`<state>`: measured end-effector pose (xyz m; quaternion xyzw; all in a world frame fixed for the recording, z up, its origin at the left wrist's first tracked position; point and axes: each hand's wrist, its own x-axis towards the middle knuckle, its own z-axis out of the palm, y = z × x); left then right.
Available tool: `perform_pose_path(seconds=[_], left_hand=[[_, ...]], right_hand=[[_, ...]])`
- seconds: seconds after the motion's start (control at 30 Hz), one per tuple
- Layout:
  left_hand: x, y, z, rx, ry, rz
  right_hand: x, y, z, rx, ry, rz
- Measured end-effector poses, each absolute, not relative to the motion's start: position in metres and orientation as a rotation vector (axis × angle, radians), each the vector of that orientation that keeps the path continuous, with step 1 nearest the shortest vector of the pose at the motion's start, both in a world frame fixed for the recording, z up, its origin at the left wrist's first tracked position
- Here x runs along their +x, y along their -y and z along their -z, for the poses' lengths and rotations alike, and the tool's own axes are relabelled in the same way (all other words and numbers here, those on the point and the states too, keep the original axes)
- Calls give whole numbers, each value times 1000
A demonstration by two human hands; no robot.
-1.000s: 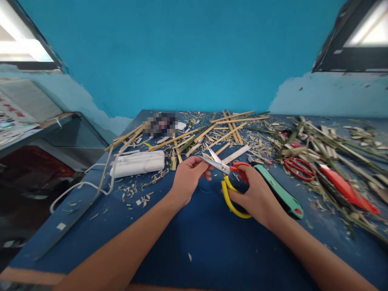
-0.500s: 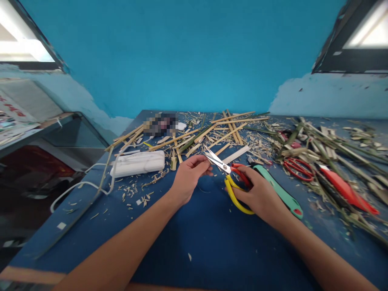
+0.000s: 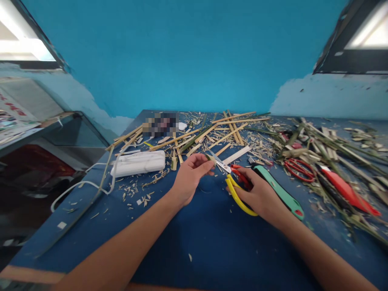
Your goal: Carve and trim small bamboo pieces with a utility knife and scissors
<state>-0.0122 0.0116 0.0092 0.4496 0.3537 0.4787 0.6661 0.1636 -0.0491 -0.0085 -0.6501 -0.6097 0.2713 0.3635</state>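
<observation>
Right hand [image 3: 260, 194] grips the scissors [image 3: 232, 178] by their yellow and red handles, blades nearly closed on a small strip [image 3: 209, 158] pinched by the left hand [image 3: 189, 178]. Both hover over the blue table [image 3: 194, 242], near a green knife [image 3: 280, 194] and scattered sticks [image 3: 230, 125].

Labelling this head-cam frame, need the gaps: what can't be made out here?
- Small piece pinched in the left hand at the blades of the yellow-and-red-handled scissors: too small to identify, fingers cover it.
- Right hand covers the scissor handles; finger placement in the loops is hidden.
- Dark item at the far edge of the blue table: blurred out.
- Red scissors: partly buried under green and tan bamboo strips.
</observation>
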Motion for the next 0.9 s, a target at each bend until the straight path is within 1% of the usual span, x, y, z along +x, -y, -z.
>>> perform_pose_path(seconds=[0.17,0.47,0.7,0.9], left_hand=[[-13,-13,-7,962,-762,-1084],[-14,-14,-5,897,-717,-1127],[-13,-16,-5,850,-786,-1088],[-16,-19,-2,1006,-961,-1093]], right_hand=[[165,49,9,-1627,1535,-744],[160,51,-3,-1706,1457,-730],[160,52,-5,-1703,1475,-738],[161,51,-4,-1691,1458,-784]])
